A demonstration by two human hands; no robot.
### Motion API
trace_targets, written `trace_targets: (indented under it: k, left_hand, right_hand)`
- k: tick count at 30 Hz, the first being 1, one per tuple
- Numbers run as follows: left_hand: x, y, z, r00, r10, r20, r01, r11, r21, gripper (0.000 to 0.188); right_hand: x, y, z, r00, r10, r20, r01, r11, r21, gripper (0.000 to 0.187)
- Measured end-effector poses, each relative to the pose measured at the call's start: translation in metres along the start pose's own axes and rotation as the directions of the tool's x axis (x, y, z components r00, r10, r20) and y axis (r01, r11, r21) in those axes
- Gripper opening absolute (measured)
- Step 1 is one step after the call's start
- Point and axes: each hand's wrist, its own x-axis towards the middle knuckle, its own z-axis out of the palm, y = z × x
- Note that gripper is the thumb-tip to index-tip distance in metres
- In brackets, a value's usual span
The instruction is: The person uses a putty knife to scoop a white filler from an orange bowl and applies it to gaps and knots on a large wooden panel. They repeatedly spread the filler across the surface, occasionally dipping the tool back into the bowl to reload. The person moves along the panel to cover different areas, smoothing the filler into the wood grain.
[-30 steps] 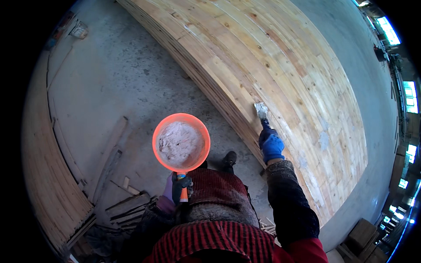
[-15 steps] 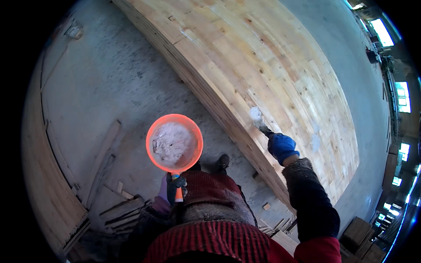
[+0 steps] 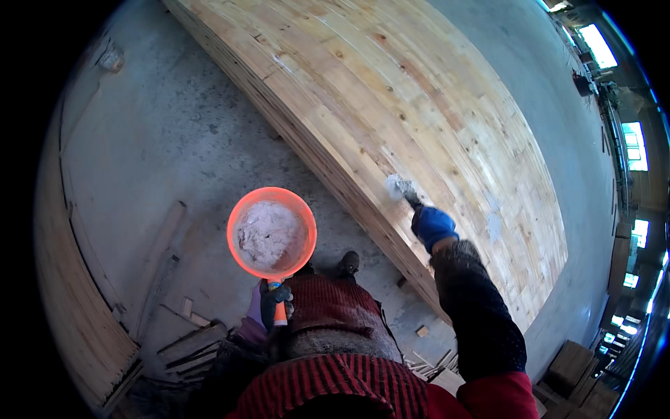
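My left hand (image 3: 273, 302), in a dark glove, is closed round the handle of an orange scoop (image 3: 312, 234). Pale, lumpy putty (image 3: 269, 234) lies inside the scoop. In its blue glove, my right hand (image 3: 434, 228) grips a putty knife (image 3: 412, 198), with the blade pressed to the top of a stack of wooden panels (image 3: 363, 133). White putty covers the blade and the wood around its tip, near the panel's front edge. Pale putty smears (image 3: 493, 222) mark the boards to the right of that hand.
Scrap wood strips (image 3: 192, 349) lie on the concrete floor at lower left. Another panel stack (image 3: 77, 279) stands at the far left. A small wood block (image 3: 422, 331) sits by my feet. Brown stacked boards (image 3: 569, 370) are at lower right.
My right hand and the putty knife have moved a little left across the panel. The scoop sits slightly lower and further left in view, and the whole view has shifted somewhat.
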Motion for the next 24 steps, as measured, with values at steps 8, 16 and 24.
trace_targets:
  k: [8, 16, 24]
  left_hand:
    - [0.001, 0.006, 0.006, 1.0, -0.028, 0.003, 0.028, 0.999, 0.017, 0.024]
    - [0.004, -0.018, -0.01, 0.997, 0.078, -0.029, -0.079, 0.997, -0.027, 0.024]
    - [0.003, -0.016, -0.015, 0.995, 0.059, -0.078, -0.062, 0.997, -0.035, 0.024]
  right_hand:
    - [0.015, -0.043, -0.005, 0.997, -0.038, -0.073, 0.041, 0.998, 0.046, 0.027]
    - [0.0, -0.032, -0.057, 0.998, -0.066, 0.001, 0.066, 0.998, -0.006, 0.027]
    - [-0.021, -0.021, -0.045, 0.983, -0.176, 0.059, 0.171, 0.982, 0.079, 0.037]
